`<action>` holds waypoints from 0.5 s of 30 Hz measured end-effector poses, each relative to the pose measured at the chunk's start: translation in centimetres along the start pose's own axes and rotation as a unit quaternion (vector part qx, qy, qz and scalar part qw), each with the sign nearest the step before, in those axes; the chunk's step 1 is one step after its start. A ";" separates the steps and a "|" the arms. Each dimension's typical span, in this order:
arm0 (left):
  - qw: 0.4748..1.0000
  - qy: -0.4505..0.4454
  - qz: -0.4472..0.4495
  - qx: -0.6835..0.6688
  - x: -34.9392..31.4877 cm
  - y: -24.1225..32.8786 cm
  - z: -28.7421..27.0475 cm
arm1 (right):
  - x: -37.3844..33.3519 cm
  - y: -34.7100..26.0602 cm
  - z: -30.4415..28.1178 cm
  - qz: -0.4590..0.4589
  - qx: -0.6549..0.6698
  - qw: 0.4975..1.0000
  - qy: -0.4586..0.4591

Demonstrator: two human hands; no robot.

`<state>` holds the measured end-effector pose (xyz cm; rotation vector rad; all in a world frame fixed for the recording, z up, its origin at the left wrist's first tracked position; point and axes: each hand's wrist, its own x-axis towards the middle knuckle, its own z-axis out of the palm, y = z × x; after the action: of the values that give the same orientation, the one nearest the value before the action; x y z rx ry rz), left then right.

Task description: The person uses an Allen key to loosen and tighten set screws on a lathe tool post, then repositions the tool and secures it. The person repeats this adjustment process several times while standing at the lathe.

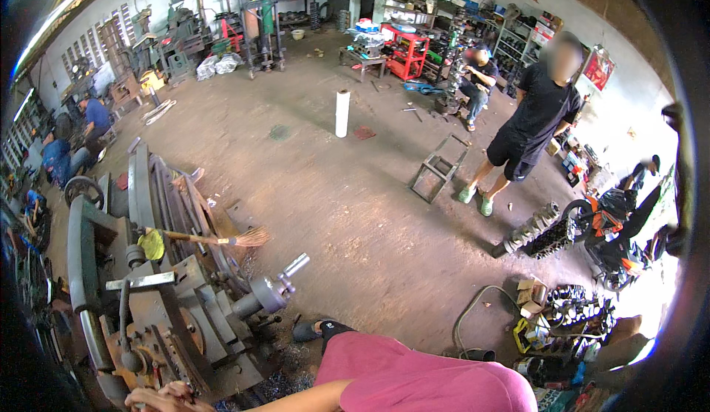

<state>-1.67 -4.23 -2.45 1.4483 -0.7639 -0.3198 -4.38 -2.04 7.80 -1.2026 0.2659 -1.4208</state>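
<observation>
- curling partway, the hand (168, 399) sits low by the metal machine (159, 305)
- cropped at the lower edge; whether it grips anything, i cannot tell

My bare forearm (307, 399) stretches leftward from its pink sleeve (436, 382) along the lower edge. My hands (166, 397) sit low at the left, fingers curled, partly cut off, their grip unclear.

brown floor (355, 212): upright white roll (342, 114), metal frame (442, 166)
</observation>
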 end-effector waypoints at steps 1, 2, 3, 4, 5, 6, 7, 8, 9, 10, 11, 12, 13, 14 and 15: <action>1.000 -0.002 0.001 -0.006 0.1 0.2 -0.6 | 0.1 -0.2 -0.3 0.017 0.012 1.000 0.000; 1.000 0.002 0.003 -0.002 0.1 0.3 -1.1 | 0.3 0.0 -0.5 0.010 -0.008 1.000 0.003; 1.000 0.003 0.003 -0.005 0.2 0.4 -1.6 | 0.5 0.4 -0.7 0.004 -0.023 1.000 0.001; 1.000 0.011 0.004 -0.011 0.2 0.4 -2.1 | 0.5 1.1 -0.8 0.073 -0.055 0.994 -0.051; 1.000 0.022 0.003 -0.017 0.1 0.4 -2.8 | 0.2 1.9 -1.1 0.148 -0.097 0.979 -0.103; 0.999 0.033 0.005 -0.027 -0.1 0.3 -3.4 | 0.0 2.7 -0.9 0.045 -0.096 0.993 -0.054; 0.999 0.039 0.010 -0.036 -0.4 0.1 -3.8 | 0.1 3.6 -0.4 -0.028 -0.101 0.994 0.017; 0.998 0.048 0.016 -0.040 -0.8 0.0 -4.2 | -0.2 4.1 -0.3 -0.016 -0.108 0.994 0.016; 0.998 0.050 0.025 -0.043 -1.2 -0.4 -4.2 | -0.5 4.4 -0.1 0.017 -0.035 0.999 0.019; 0.997 0.055 0.037 -0.045 -1.5 -0.4 -4.3 | -0.5 4.4 -0.1 0.083 0.032 0.995 0.048; 0.996 0.058 0.045 -0.045 -1.8 -0.6 -4.2 | -0.3 4.4 -0.2 0.099 0.071 0.991 0.052; 0.996 0.062 0.055 -0.044 -2.0 -0.5 -4.1 | 0.0 4.1 -0.5 0.100 0.028 0.994 0.029; 0.995 0.066 0.061 -0.044 -2.2 -0.3 -3.9 | 0.5 3.8 -0.9 0.146 0.089 0.985 0.013; 0.995 0.069 0.065 -0.042 -2.3 -0.2 -3.9 | 1.0 3.6 -1.2 0.167 0.114 0.979 -0.017; 0.995 0.063 0.075 -0.034 -2.5 0.3 -3.6 | 1.6 3.1 -1.7 0.168 0.154 0.973 -0.021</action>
<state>-1.28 0.09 -2.68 1.3261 -0.7471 -0.1361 -3.47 -5.04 5.46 -0.8836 0.2005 -1.0923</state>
